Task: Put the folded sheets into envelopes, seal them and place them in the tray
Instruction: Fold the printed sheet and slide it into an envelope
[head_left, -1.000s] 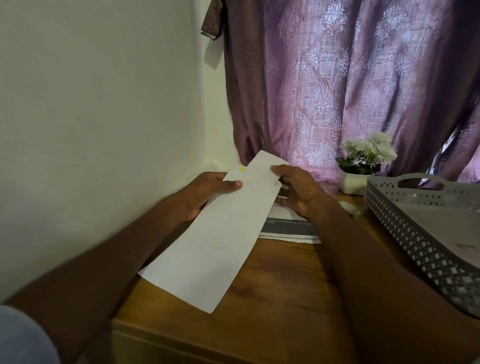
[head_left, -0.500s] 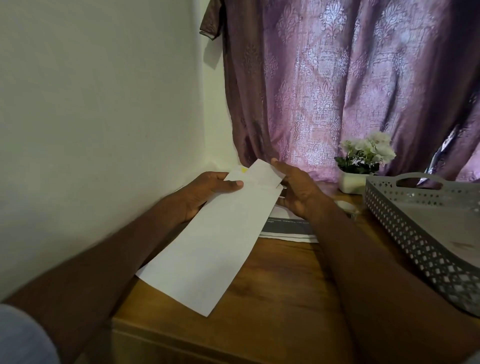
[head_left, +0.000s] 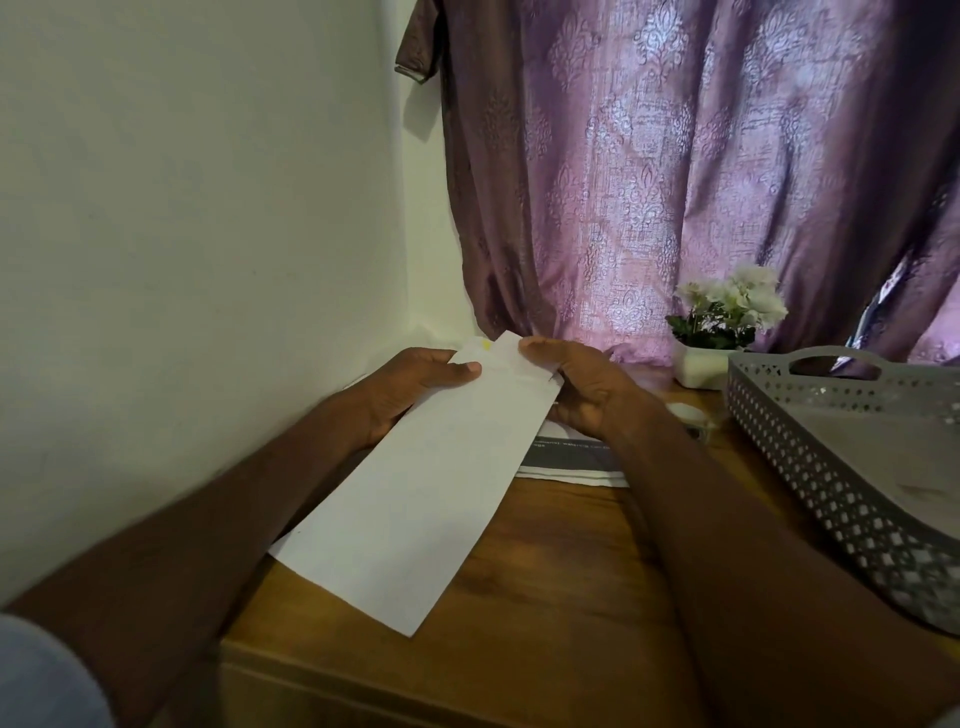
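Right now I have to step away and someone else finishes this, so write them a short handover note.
Left hand grips the white envelope by its far left edge, thumb on top. Right hand holds the flap end, folding it down. The envelope slants over the wooden table. More paper lies beneath. The grey tray on the right shows no envelopes. Left: finish sealing, put it in the tray.

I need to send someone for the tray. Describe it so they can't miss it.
Start at the purple curtain behind the wooden table. On the table's right side, beside the small white flower pot, sits the tray. It is the only grey thing there, with perforated walls and a cut-out handle.
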